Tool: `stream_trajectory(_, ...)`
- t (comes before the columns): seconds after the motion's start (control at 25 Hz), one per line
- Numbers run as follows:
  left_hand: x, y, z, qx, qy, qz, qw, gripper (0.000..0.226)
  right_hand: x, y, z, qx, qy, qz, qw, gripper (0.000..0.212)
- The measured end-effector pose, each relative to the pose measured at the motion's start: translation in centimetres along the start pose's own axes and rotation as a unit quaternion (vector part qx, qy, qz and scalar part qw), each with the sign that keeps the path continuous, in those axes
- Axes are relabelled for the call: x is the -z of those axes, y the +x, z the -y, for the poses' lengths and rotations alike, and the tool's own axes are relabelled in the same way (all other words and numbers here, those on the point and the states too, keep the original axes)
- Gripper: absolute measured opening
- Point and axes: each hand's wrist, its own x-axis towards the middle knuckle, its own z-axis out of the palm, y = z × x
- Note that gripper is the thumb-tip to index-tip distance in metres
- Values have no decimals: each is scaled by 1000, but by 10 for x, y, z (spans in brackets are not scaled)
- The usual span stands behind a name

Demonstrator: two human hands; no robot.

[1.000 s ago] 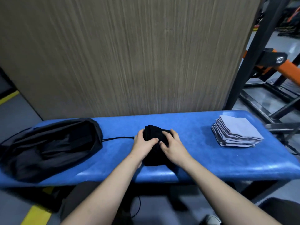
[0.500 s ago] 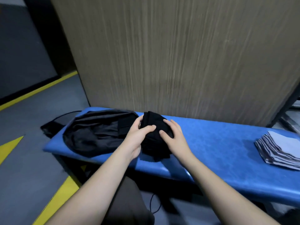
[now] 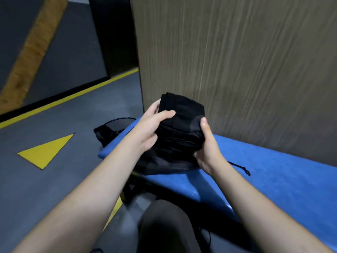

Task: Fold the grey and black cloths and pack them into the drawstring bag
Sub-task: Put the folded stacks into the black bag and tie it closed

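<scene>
The stack of folded black cloths (image 3: 180,125) is lifted off the counter, clamped between both hands above the drawstring bag (image 3: 164,161). The left hand (image 3: 151,125) grips its left side, thumb curled over the top; the right hand (image 3: 207,148) grips its right edge from below, thumb up against the side. The bag lies dark and slack at the left end of the blue padded counter (image 3: 273,172), one corner hanging over the end, and its cord (image 3: 240,167) trails across the blue surface to the right. Behind the counter stands a wood-grain panel (image 3: 237,61). The floor (image 3: 54,179) to the left is grey with a yellow triangle (image 3: 45,152) and yellow lines, and a dark doorway opens beyond.

A second ago the black stack rested on the counter under both hands, to the right of the bag. The view has since swung left, and the pile of grey cloths has passed out of the frame.
</scene>
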Motion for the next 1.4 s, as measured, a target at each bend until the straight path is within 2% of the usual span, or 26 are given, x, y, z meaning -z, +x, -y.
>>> stream_trajectory(0.12,7,8,-5,-1,-2,-3,1000,45,-4,10,-4,-17,2,-2,1000,60)
stream_trajectory(0.24,14,16,7,12,7,-12,1000,46,1,19,-8,44,-21,-20,999,56)
stream_trajectory(0.44,17,22,34,47,22,-32,998,56,17,24,-13,104,-164,-73,978,72)
stream_trajectory(0.6,19,18,44,48,58,-36,996,76,20,26,-16,131,-268,-77,951,77)
stream_trajectory(0.88,49,23,62,-40,203,-29,978,72,12,47,-24,79,-362,-45,928,49)
stream_trajectory(1.08,62,31,66,-65,289,-48,954,41,-3,73,-34,44,-450,-26,892,52)
stream_trajectory(1.24,70,41,75,-23,371,-71,926,40,-9,81,-40,-11,-533,4,846,58)
stream_trajectory(1.4,75,47,85,-12,411,-68,909,42,-11,86,-56,-17,-605,14,796,62)
